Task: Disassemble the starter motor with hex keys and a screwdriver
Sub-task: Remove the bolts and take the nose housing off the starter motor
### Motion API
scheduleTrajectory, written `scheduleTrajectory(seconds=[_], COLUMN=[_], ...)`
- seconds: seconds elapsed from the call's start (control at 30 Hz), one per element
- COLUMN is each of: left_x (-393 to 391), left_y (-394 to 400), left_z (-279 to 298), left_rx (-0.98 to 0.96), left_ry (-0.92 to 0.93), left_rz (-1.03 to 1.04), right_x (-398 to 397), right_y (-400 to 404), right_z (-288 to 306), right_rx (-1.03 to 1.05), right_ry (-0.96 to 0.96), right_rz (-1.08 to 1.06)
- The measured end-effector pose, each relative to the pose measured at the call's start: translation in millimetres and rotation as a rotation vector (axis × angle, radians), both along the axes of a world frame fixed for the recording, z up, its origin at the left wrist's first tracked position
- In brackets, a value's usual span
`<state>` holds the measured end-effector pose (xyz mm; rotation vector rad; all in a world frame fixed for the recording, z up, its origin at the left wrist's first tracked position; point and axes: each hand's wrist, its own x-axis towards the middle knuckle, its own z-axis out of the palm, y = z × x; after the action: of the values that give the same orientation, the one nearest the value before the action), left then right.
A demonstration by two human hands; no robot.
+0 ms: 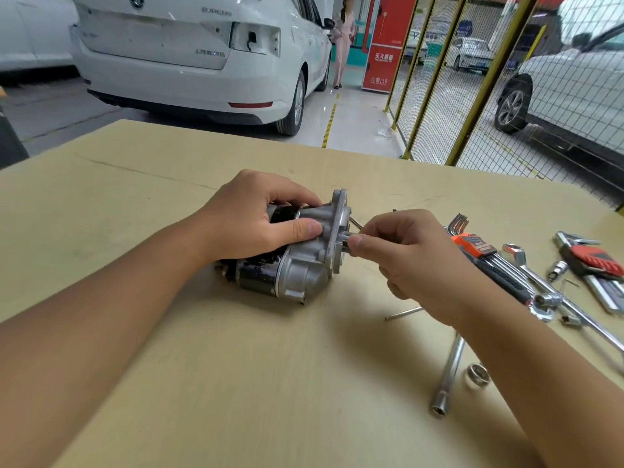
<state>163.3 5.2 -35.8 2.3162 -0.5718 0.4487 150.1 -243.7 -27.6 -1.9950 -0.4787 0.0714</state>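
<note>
Firmly, left hand (pixel 256 214) grips ribbed starter motor (pixel 297 251); right hand (pixel 405 255) pinches its steel shaft (pixel 349 238).

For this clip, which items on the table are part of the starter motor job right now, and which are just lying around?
In use:
- starter motor, gripped by the left hand
- small metal part at the motor's flange, pinched by the right hand
- orange hex key set, close by

Lying about:
- red hex key set
- socket extension bar
- loose socket
- ratchet wrench
</note>
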Motion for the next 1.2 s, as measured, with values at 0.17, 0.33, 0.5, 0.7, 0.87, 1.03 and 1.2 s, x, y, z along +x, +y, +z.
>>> scheduleTrajectory(seconds=[0.17,0.33,0.5,0.7,0.87,1.03,1.2], left_x=[-1.9,-3.3,-4.5,-14.9,-19.5,-17.7,-13.6], left_y=[-1.6,-2.0,-3.6,-19.4,-48.9,-51.6,-50.2], left_z=[-0.1,1.0,3.0,5.0,6.7,2.3,3.3], left_rx=[0.004,0.009,0.005,-0.115,0.078,0.097,0.070], left_ry=[-0.021,-0.034,-0.029,-0.030,-0.238,-0.179,-0.127], left_rz=[-0.003,-0.014,-0.054,-0.122,-0.174,-0.122,-0.155], right_x=[-2.6,-5.7,-4.1,-6.1,-5.2,-4.6,1.5], right_y=[2.1,4.2,1.1,4.1,11.2,11.0,-9.4], right_z=[-1.8,-4.3,-1.2,-7.1,-5.4,-5.1,7.5], right_rx=[-0.051,-0.181,-0.311,-0.162,0.067,0.128,-0.163], right_ry=[-0.068,-0.360,-0.619,-0.515,-0.346,-0.333,-0.457], right_rz=[-0.031,-0.047,-0.033,-0.065,-0.166,-0.198,0.051])
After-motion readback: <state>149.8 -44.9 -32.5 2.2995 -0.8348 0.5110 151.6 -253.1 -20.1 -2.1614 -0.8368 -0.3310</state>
